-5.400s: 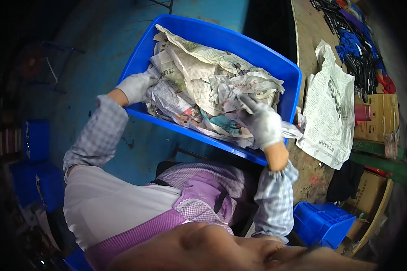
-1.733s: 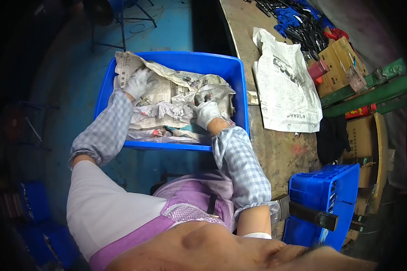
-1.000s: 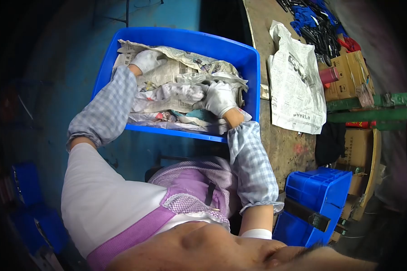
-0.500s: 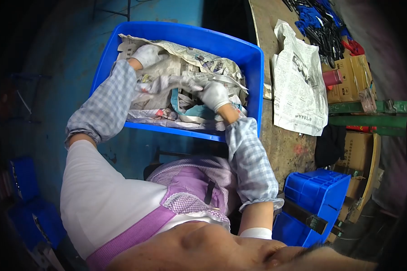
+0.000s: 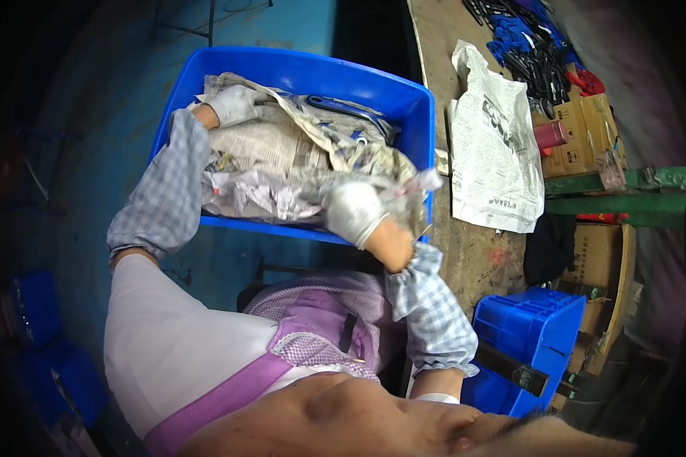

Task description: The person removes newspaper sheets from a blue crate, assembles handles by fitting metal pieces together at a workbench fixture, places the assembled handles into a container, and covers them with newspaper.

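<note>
A blue bin (image 5: pixel 305 67) holds crumpled newspaper (image 5: pixel 267 141). In its far part, dark objects with blue parts (image 5: pixel 351 109) show from under the paper. My left hand (image 5: pixel 236 105), in a white glove, is closed on the newspaper's edge at the bin's upper left. Near the front right of the bin, my gloved right hand (image 5: pixel 354 209) is blurred by motion and closed around crumpled paper; its fingertips are partly hidden.
Right of the bin, a newspaper sheet (image 5: pixel 498 145) lies on a worn table (image 5: pixel 472 259). Beyond it are black and blue items (image 5: pixel 522 53), a cardboard box (image 5: pixel 579 137) and green bars (image 5: pixel 625 192). A blue crate (image 5: pixel 530 324) stands at the lower right.
The newspaper has been pulled toward me, and dark objects now show at the bin's far side. My right hand has moved down toward the near rim; my left hand has shifted slightly left.
</note>
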`<state>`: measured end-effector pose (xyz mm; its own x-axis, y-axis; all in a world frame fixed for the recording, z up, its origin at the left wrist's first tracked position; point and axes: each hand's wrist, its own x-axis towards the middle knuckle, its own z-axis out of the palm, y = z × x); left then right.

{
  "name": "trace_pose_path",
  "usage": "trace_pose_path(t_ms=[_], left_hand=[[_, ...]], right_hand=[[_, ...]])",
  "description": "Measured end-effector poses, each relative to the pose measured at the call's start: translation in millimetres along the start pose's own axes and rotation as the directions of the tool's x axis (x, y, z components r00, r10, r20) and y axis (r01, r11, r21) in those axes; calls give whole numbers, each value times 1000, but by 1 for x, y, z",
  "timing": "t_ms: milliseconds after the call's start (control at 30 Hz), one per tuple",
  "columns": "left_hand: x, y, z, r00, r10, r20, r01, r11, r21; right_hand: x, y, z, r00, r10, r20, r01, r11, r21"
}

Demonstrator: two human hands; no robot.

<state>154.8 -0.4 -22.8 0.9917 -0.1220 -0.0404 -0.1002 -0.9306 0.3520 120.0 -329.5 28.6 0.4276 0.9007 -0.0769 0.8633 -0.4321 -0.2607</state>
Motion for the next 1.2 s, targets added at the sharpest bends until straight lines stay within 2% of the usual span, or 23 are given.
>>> trace_pose_path(t_ms=[67, 133, 167, 233, 267, 300, 333, 367, 400, 467, 533, 600, 633, 700, 733, 767, 833, 933, 1000, 1033, 1100, 1133, 1200], left_hand=[[6, 6, 13, 997, -6, -80, 6, 1000, 0], [13, 8, 32, 991, -30, -128, 19, 996, -85], [14, 8, 43, 989, -29, -146, 29, 1000, -2], [12, 21, 49, 982, -24, -185, 56, 985, 166], [13, 23, 51, 983, -167, -76, 174, 979, 106], [10, 28, 54, 976, -190, -105, 203, 970, 135], [5, 34, 58, 968, -211, -135, 232, 959, 162], [4, 37, 60, 959, -231, -164, 261, 947, 189], [13, 24, 69, 969, -237, -70, 247, 944, 219], [16, 34, 63, 952, -304, -21, 300, 923, 242], [13, 45, 57, 938, -347, 20, 325, 898, 296], [10, 55, 49, 930, -364, 46, 321, 869, 376], [8, 60, 44, 916, -393, 79, 339, 865, 370], [5, 66, 33, 880, -454, 144, 380, 852, 361], [7, 64, 28, 849, -478, 223, 394, 856, 333], [7, 60, 28, 848, -476, 233, 380, 853, 358], [5, 52, 32, 837, -484, 256, 364, 841, 401], [-3, 40, 33, 865, -436, 248, 350, 878, 325], [3, 34, 38, 896, -375, 237, 297, 904, 308], [6, 32, 41, 890, -388, 240, 302, 895, 327], [8, 26, 47, 873, -426, 239, 326, 873, 363], [8, 22, 51, 855, -453, 254, 385, 881, 275], [5, 25, 48, 858, -446, 256, 381, 885, 266]], right_hand=[[-4, 7, 34, 993, 34, 115, -57, 978, 203], [4, 14, 39, 963, 135, 235, -184, 962, 201], [7, 18, 44, 939, 181, 292, -244, 950, 196], [8, 21, 44, 950, 39, 309, -131, 950, 282], [7, 25, 43, 931, 3, 366, -114, 952, 283], [6, 25, 34, 906, -32, 422, -99, 954, 284], [-4, 29, 26, 966, -66, 250, -46, 907, 418], [-9, 33, 18, 980, -52, 192, -38, 898, 438], [-13, 36, 8, 990, -39, 134, -27, 889, 457], [-5, 18, -42, 919, 215, 330, -376, 729, 571], [10, 12, -35, 951, 308, -11, -276, 868, 412], [32, 18, 0, 905, 250, -343, -195, 963, 188], [45, 29, 18, 959, 170, -228, -214, 959, -184], [62, 54, 73, 842, 446, -304, -538, 648, -538], [60, 64, 66, 850, 413, -327, -525, 706, -475], [53, 73, 59, 829, 511, -229, -559, 735, -384], [48, 91, 26, 856, 512, -70, -503, 796, -337], [49, 109, -11, 827, 547, -127, -562, 808, -176], [59, 131, -20, 800, 552, -237, -592, 791, -157], [59, 135, -21, 829, 428, -360, -503, 852, -146], [66, 125, -17, 884, 271, -380, -390, 877, -281], [70, 99, -24, 911, 312, -269, -385, 878, -285], [73, 58, -10, 922, 371, -110, -385, 852, -354]])
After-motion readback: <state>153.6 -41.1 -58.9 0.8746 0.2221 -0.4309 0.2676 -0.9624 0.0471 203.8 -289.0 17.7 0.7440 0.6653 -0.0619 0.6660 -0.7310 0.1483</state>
